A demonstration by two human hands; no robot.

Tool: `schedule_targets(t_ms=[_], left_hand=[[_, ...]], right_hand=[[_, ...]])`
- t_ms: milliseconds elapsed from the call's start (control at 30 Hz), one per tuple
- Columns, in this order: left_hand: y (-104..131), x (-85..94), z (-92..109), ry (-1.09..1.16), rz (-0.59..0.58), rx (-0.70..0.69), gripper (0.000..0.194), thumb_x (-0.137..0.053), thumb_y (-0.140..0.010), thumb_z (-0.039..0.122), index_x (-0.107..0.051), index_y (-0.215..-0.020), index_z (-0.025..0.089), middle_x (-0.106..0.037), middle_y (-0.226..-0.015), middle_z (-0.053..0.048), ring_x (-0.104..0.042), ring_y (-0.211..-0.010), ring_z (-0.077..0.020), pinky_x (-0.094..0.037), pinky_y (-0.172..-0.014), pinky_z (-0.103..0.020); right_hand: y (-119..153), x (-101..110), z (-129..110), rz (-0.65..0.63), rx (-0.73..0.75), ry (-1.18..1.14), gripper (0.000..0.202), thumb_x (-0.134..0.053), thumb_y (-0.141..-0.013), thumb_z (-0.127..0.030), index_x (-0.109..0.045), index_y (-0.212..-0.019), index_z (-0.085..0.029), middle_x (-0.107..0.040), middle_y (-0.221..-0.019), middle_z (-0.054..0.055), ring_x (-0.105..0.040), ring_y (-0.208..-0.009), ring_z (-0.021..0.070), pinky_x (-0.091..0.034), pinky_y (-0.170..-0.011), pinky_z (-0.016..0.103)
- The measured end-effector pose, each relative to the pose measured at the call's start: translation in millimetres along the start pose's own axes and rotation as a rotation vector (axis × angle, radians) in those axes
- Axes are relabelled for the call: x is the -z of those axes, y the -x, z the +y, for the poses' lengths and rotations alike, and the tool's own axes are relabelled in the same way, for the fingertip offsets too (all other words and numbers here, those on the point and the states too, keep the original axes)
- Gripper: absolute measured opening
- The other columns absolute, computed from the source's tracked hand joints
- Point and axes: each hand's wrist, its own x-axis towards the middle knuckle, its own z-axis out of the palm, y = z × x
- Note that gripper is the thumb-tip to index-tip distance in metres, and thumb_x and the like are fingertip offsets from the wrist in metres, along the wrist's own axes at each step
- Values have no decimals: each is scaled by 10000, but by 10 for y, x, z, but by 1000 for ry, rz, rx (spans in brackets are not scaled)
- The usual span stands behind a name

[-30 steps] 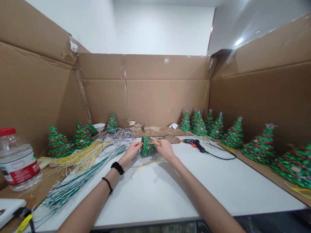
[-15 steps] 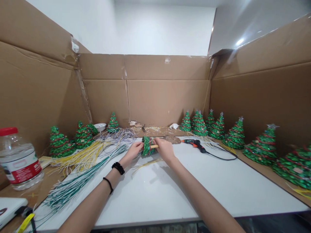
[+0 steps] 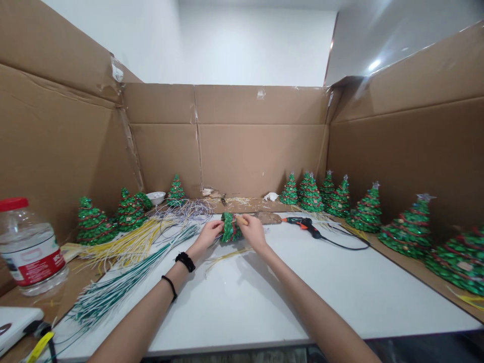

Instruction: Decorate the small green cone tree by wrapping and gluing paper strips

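Over the middle of the white tabletop (image 3: 227, 307), a small green tinsel Christmas tree (image 3: 229, 229) with red trim is held on its side. My left hand (image 3: 212, 233), black bands on its wrist, pinches the tree's left end. Closed around a short light-wood stick (image 3: 241, 220), my right hand (image 3: 254, 232) is at the tree's right side. The stick's end points at the red trim; whether it touches is too small to tell. Thin yellow strands (image 3: 227, 257) lie just below the tree.
Glue gun (image 3: 304, 224) with a black cord lies right of centre, its nozzle by a brown lump (image 3: 268, 218). Finished trees (image 3: 365, 209) line the right edge. Green-white ties (image 3: 124, 282) and yellow ties (image 3: 132, 242) spread left, near a red-capped bottle (image 3: 32, 252). Cardboard walls (image 3: 260, 151) surround the table.
The wooden stick has tilted and risen toward the upper part of the tree's right side, as my right hand shifted slightly. My left hand keeps its hold on the tree.
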Motion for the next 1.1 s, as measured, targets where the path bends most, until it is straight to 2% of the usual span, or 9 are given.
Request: schedule_targets(t_ms=[133, 300, 433, 567, 767, 967, 1100], left_hand=[[-18, 3, -33, -6, -4, 8, 270, -664, -661, 370, -651, -759, 119, -576, -654, -7, -443, -555, -91, -322, -531, -212], [12, -16, -19, -12, 3, -12, 220, -615, -716, 292, -662, -847, 122, -613, -732, -19, -478, -591, -95, -347, -557, -208], [33, -38, -9, -12, 18, -32, 206, -598, -723, 273, -663, -844, 119, -618, -741, -22, -501, -622, -104, -358, -570, -208], [8, -43, -37, -14, 29, -47, 213, -612, -700, 307, -641, -800, 121, -606, -728, -18, -497, -615, -109, -354, -557, -215], [-35, -22, -88, -6, 69, -31, 213, -668, -670, 325, -606, -703, 125, -534, -579, 27, -418, -492, -80, -324, -493, -211], [-27, -31, -86, 26, -3, -113, 245, -663, -690, 343, -677, -788, 119, -653, -748, -45, -550, -683, -143, -409, -634, -241], [-25, -35, -95, 45, -6, -124, 237, -659, -702, 325, -695, -812, 118, -680, -797, -64, -581, -755, -168, -430, -710, -264]], right_hand=[[30, -7, -12, 2, 66, 93, 250, -402, -901, -295, -610, -788, -212, -658, -707, 2, -547, -612, 136, -238, -515, 220], [64, -27, -4, -42, 214, 265, 252, -366, -941, -316, -604, -981, -242, -694, -787, 24, -609, -684, 160, -261, -541, 237], [67, -35, 8, -72, 262, 317, 261, -334, -960, -330, -573, -1034, -256, -706, -831, 19, -632, -730, 162, -266, -539, 243], [68, -41, 31, -60, 223, 301, 252, -332, -964, -347, -549, -1026, -235, -707, -820, 19, -641, -717, 159, -270, -534, 247], [71, -39, 50, -32, 194, 240, 238, -342, -961, -330, -533, -1071, -239, -707, -809, 12, -649, -722, 157, -297, -547, 233], [74, -37, 33, -33, 170, 152, 187, -408, -942, -297, -558, -1033, -230, -709, -829, 11, -652, -758, 167, -327, -582, 222], [72, -50, 41, -10, 142, 131, 168, -440, -930, -322, -561, -997, -226, -707, -827, 11, -649, -741, 169, -320, -573, 225]])
